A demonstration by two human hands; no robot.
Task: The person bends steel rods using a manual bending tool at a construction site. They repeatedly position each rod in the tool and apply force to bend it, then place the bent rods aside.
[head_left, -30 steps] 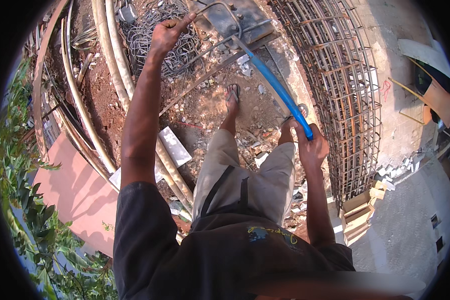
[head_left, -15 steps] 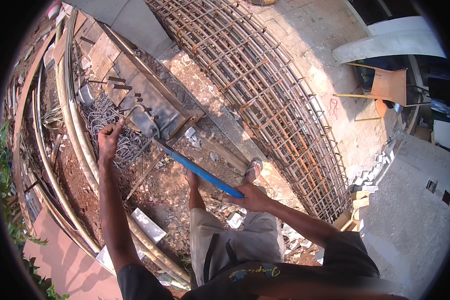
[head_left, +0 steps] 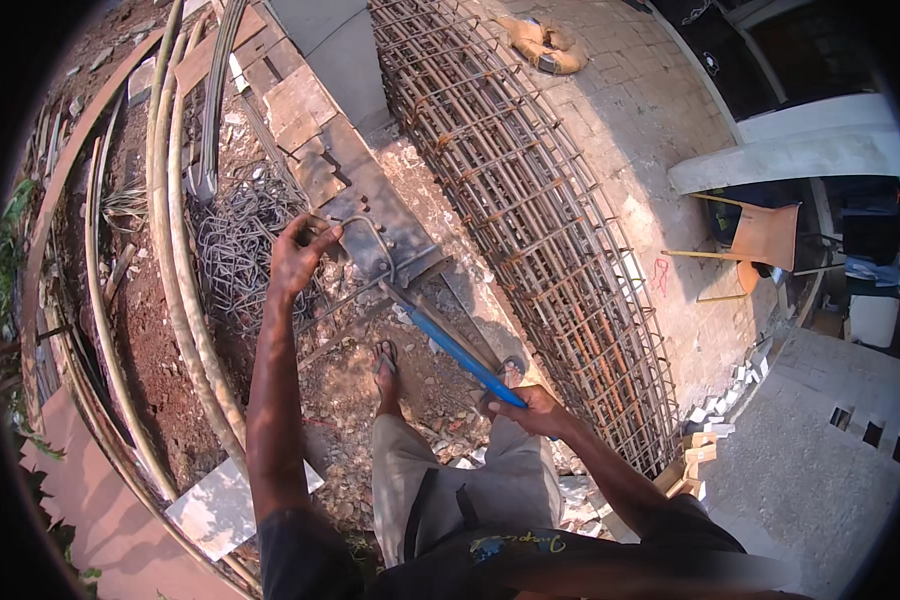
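Observation:
My left hand (head_left: 300, 255) pinches one end of a thin bent steel rod (head_left: 382, 242) between thumb and fingers. The rod curves over a bench of boards with a dark metal plate (head_left: 400, 238) near its closest end, where several short pegs stand up. My right hand (head_left: 535, 412) is wrapped around the lower end of a blue-handled bar bender (head_left: 460, 352). The bender slants up and left from that hand, its bare head meeting the rod beside the plate. How the head grips the rod is too small to make out.
Tangled steel offcuts (head_left: 245, 235) lie left of the bench. Long pale poles (head_left: 185, 290) curve along the left side. A long rebar cage (head_left: 540, 220) stretches along the right. Farther right stands a tan chair (head_left: 765, 235). Rubble (head_left: 345, 440) surrounds my sandalled feet.
The view has turned slightly, so the bench sits farther right. My left hand has come nearer the bench with the rod end. The bender, still in my right hand, slants more steeply.

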